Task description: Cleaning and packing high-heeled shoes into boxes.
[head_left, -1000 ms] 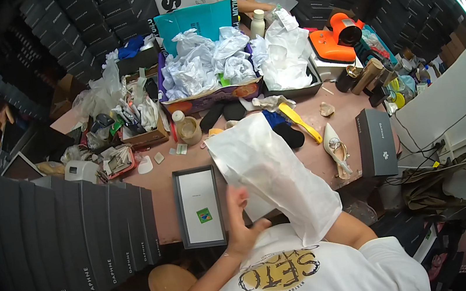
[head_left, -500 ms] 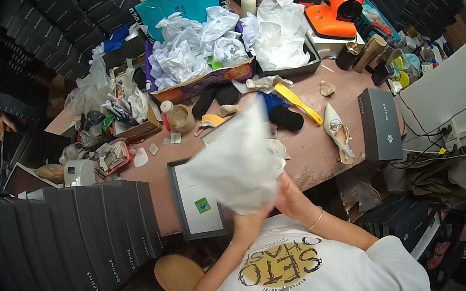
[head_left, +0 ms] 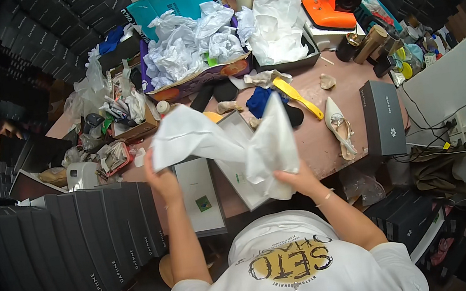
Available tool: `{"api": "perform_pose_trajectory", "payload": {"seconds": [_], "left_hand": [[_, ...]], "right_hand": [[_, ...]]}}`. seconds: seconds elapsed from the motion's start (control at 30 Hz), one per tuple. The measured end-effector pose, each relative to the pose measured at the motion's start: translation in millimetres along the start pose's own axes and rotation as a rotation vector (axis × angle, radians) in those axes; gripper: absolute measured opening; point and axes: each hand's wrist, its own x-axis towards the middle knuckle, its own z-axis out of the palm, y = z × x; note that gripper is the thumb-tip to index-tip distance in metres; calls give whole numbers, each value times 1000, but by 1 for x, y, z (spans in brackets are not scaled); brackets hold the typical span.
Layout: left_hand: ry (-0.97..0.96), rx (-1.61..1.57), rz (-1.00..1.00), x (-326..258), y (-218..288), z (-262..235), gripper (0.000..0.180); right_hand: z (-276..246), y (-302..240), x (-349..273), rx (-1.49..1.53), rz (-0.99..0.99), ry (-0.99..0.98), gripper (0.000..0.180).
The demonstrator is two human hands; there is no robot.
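A sheet of white tissue paper (head_left: 193,132) stretches above the near part of the pinkish table, partly folded and crumpled. My left hand (head_left: 161,179) grips its left end, and my right hand (head_left: 299,179) has hold of the bunched right part. Beneath it lie two shallow grey box parts with white insides: one box part (head_left: 195,180) on the left bears a small green label, the other box part (head_left: 246,192) lies slantwise and is half covered by the paper. Right of my hands rests a cream pointed shoe (head_left: 335,120) with a strap and an ornament.
A dark shoebox (head_left: 383,120) stands at the table's right. Behind are a yellow-handled brush (head_left: 301,101), a blue cloth (head_left: 259,102), a carton of crumpled paper (head_left: 195,80) and an orange device (head_left: 333,11). Stacked grey boxes (head_left: 81,248) rise on the left.
My hands were close together at the paper's lower edge. Now they are wide apart, the left one farther left and forward, with the paper spread between them. The slanted box part shows more.
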Motion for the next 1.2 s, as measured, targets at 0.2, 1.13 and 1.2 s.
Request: {"api": "perform_pose_trajectory", "payload": {"seconds": [0.2,1.13,1.2], "left_hand": [[201,479,307,-5,61,-144,26],[-338,554,-23,-52,33,-81,38],[-482,452,-170,-54,38,-56,43]], "right_hand": [[77,81,60,-1025,50,-329,78],[-128,-7,24,-1488,252,534,91],[-203,87,8,-1160,235,558,84]]}}
